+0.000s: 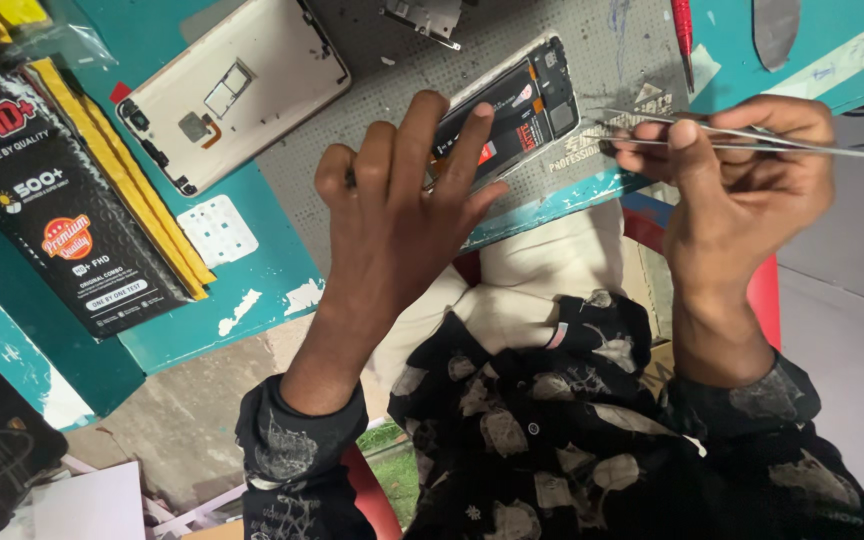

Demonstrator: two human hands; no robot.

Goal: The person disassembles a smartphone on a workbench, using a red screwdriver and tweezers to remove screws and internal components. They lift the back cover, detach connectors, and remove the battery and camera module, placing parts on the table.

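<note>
An opened smartphone (522, 105) with its back off lies on a grey work mat (372, 160), its black battery and circuit board showing. My left hand (402, 215) rests on the phone's near end, fingers spread and pressing it down. My right hand (742, 185) is to the right of the phone and pinches a pair of thin metal tweezers (652, 130), whose tips point left toward the phone's right end. The tips sit just short of the phone.
A white phone back cover (232, 85) lies upper left on the teal table (272, 290). A black flat package (52, 215) with yellow strips lies at the left. A small white square pad (217, 230), a red tool (684, 35) and a metal bracket (427, 18) are nearby.
</note>
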